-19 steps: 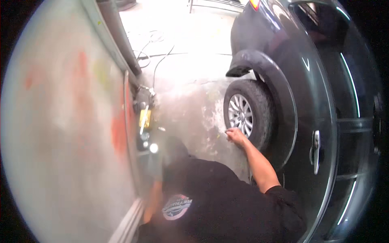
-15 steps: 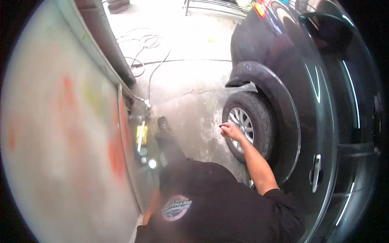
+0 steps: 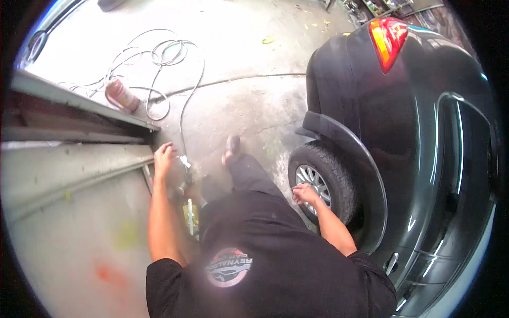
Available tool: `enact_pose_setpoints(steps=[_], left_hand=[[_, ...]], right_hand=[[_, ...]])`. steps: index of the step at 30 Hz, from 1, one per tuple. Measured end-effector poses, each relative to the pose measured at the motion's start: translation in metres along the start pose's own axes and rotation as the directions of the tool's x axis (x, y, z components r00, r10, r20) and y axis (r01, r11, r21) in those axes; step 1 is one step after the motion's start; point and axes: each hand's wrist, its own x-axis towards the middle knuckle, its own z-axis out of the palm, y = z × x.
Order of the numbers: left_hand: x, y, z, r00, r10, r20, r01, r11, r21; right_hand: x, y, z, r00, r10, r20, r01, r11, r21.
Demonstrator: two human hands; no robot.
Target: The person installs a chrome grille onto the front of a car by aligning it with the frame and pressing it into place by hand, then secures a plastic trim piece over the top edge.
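My left hand is raised beside the end of a metal beam, its fingers loosely apart and nothing visible in them. Close to it, an air hose runs down to a pale fitting. My right hand hangs in front of the rear wheel of a dark car. Its fingers are curled together; whether something small sits between them I cannot make out. Below my left hand, a yellow object with a white strip stands among blurred items, partly hidden by my body.
A reddish, worn container rests on the concrete floor beyond the beam, near loose hose coils. A paint-smudged panel borders my left side. The car's tail light is at far right; assorted clutter lies behind.
My view has shifted toward the car's rear, bringing the tail light and reddish container into sight. My left arm has come up and forward into view. The right hand stays by the wheel.
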Motion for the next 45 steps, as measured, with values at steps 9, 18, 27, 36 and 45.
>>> enact_pose_setpoints(steps=[9, 18, 27, 36, 45], left_hand=[[0.115, -0.104, 0.024, 0.931, 0.248, 0.267, -0.357, 0.479, 0.802], [0.228, -0.1, 0.065, 0.92, -0.365, 0.14, 0.248, 0.821, 0.515], [0.599, 0.202, 0.123, 0.806, -0.55, 0.218, 0.425, 0.795, 0.433], [0.896, 0.439, 0.168, 0.922, -0.331, 0.202, 0.15, 0.786, 0.6], [0.995, 0.523, 0.367, 0.852, -0.271, 0.447, 0.01, 0.864, 0.504]], right_hand=[[0.136, -0.198, -0.069, 0.991, 0.025, 0.132, -0.003, 0.987, -0.163], [0.246, -0.445, -0.206, 0.969, -0.247, 0.021, 0.246, 0.969, 0.022], [0.352, -0.461, -0.203, 0.998, -0.02, -0.053, 0.034, 0.964, 0.265], [0.371, -0.613, -0.263, 0.987, 0.128, -0.102, -0.054, 0.843, 0.536], [0.494, -0.631, -0.37, 0.983, 0.186, -0.01, -0.134, 0.741, 0.658]])
